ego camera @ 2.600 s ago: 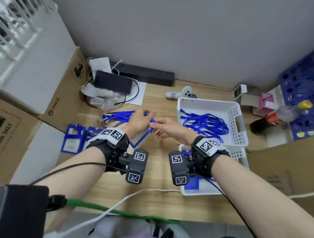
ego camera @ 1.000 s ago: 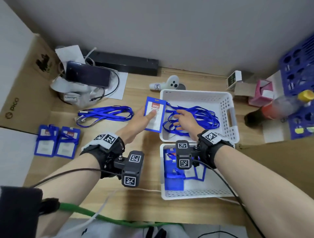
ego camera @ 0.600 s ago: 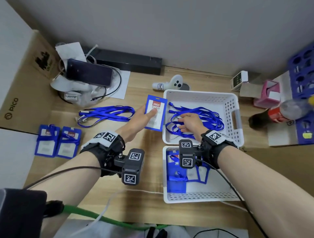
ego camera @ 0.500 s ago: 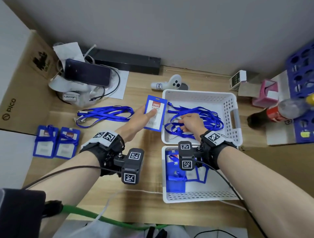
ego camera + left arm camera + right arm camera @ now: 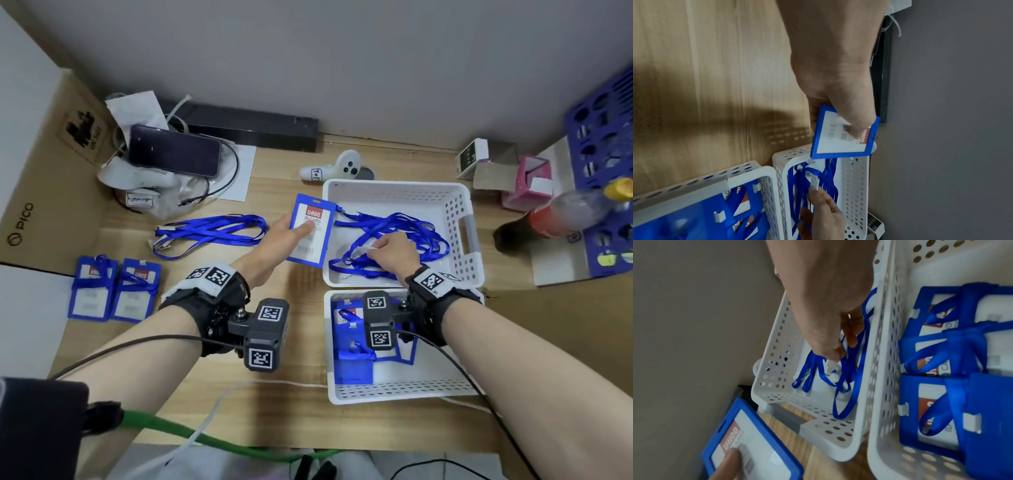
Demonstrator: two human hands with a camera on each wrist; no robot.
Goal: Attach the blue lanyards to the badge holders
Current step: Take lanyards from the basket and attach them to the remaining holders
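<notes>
Holding a blue badge holder [image 5: 310,230] upright over the desk [image 5: 274,394], your left hand [image 5: 286,233] has its thumb pressed on the card face and its fingers curled behind, just beside the left wall of the far white basket [image 5: 460,200]. Your right hand [image 5: 392,248] reaches down into that basket and pinches the pale clip end [image 5: 815,181] of one lanyard between thumb and fingertips, with the rest of the blue lanyards [image 5: 404,233] lying tangled around it on the basket floor. The near white basket [image 5: 394,394], touching the far one, holds badge holders wrapped in blue straps [image 5: 953,363]. More lanyards [image 5: 209,231] lie loose on the desk to your left, and two finished badges [image 5: 114,287] rest side by side near the cardboard box [image 5: 44,192].
</notes>
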